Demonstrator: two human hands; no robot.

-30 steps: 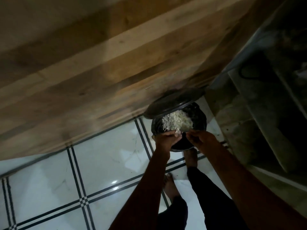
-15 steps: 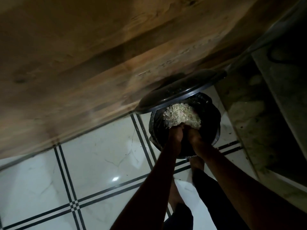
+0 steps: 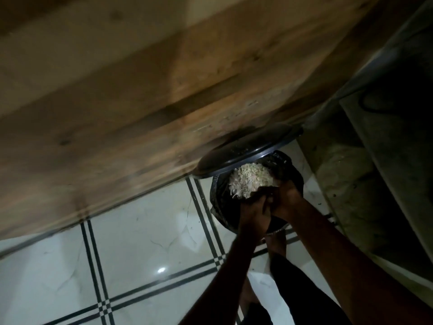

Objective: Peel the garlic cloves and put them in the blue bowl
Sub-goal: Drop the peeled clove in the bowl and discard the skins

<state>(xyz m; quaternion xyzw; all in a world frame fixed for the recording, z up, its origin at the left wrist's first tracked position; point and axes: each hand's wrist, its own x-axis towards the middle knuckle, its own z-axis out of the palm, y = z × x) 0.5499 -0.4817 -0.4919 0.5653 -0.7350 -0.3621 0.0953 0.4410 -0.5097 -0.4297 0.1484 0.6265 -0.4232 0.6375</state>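
Note:
A black bin with a bin liner stands on the floor, its lid tipped up behind it. Inside lies a heap of pale garlic peels. My left hand and my right hand are pressed against each other over the bin's near rim, fingers pointing down toward the peels. The dim light hides the fingertips, so I cannot tell whether either hand holds peels. No garlic cloves and no blue bowl are in view.
A wooden panel fills the upper left, right behind the bin. White floor tiles with dark lines spread below. A stone ledge runs along the right. My bare foot stands beside the bin's base.
My hands came together from the bin's near rim and reached further in over the peels. The view shifted, so the bin now sits further right.

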